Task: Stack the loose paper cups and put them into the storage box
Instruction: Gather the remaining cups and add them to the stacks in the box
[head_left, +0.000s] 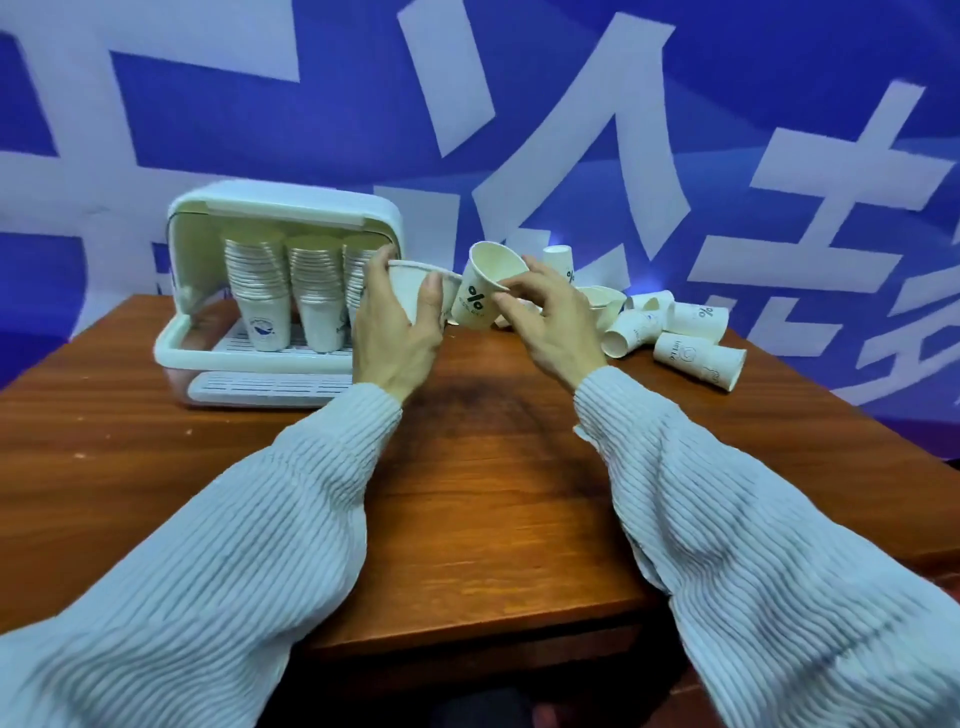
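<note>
My left hand (397, 325) grips one cup (415, 293); my right hand (545, 317) pinches another cup (480, 288) by its rim. Loose cups (675, 332) lie at two o'clock, box (270, 291) at ten. Misaligned rims could crumple while nesting.

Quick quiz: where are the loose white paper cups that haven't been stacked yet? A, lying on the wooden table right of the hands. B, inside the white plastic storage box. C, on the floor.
A: the loose white paper cups lie tumbled on the brown wooden table right of the right hand, while the white plastic storage box on the left holds only upright stacks.
</note>
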